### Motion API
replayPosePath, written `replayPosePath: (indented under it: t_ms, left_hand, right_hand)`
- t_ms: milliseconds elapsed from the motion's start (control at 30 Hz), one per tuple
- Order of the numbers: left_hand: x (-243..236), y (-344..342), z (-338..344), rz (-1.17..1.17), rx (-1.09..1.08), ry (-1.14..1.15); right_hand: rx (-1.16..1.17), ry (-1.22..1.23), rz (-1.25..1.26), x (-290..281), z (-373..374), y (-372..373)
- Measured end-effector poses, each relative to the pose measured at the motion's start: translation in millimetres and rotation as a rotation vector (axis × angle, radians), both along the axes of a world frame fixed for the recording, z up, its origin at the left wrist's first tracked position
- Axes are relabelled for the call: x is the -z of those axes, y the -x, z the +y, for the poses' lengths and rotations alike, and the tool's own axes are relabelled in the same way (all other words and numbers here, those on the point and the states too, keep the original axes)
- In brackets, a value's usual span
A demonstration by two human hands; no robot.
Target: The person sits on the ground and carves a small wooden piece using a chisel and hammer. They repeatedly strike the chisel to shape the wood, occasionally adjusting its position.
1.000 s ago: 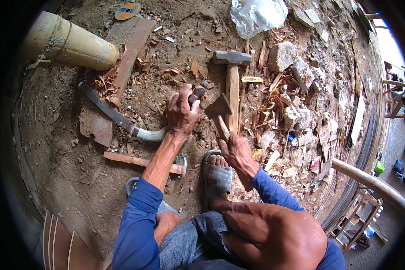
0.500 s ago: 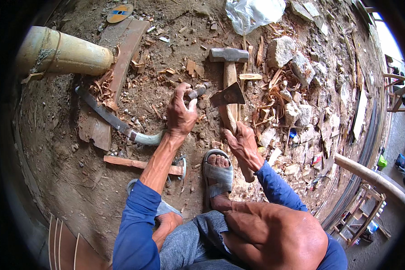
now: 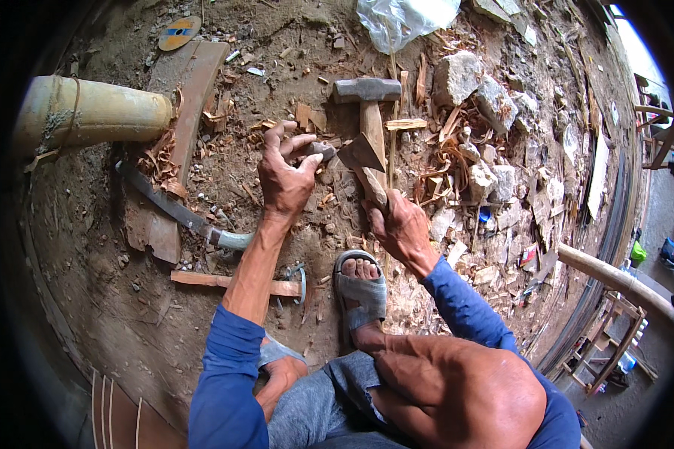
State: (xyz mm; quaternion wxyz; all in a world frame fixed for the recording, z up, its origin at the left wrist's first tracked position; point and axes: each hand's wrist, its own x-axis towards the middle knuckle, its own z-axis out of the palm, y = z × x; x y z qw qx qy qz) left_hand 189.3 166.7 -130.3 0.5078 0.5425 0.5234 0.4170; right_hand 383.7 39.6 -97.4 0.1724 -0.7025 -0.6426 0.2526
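The left hand (image 3: 284, 179) pinched a small dark piece (image 3: 318, 150) between thumb and curled fingers, apparently to steady it against the ground (image 3: 90, 314) for trimming. The piece was short, stubby and grey-brown; its material could not be told. The right hand (image 3: 404, 228) had its fingers wrapped tight round the wooden handle of a small hatchet (image 3: 361, 159), the dark wedge blade raised just beside the piece, edge turned toward it, seemingly poised for a chop. Both sat near the middle of the littered ground, ahead of the sandalled foot (image 3: 361, 288). A sledgehammer (image 3: 367, 93) lay just beyond the blade. A curved knife (image 3: 180, 217) lay to the left near a bamboo length (image 3: 90, 112), with wood chips (image 3: 457, 161) scattered toward the right.
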Motion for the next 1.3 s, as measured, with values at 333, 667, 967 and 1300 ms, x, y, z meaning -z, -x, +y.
replayPosePath:
  t_ms: [333,667,967,1300]
  left_hand:
    - [-1,0,4,-0.071,0.085,0.004]
    - [18,-2,3,-0.061,0.146,-0.032]
    - [24,0,8,-0.064,0.117,-0.072]
    - [19,11,-6,0.022,0.191,-0.111]
  right_hand:
    - [0.029,0.015,0.044,-8,11,-1]
    - [0.020,-0.066,-0.031,-24,18,12]
    - [-0.010,0.278,-0.083,-13,17,15]
    - [0.069,0.005,0.074,-36,18,16]
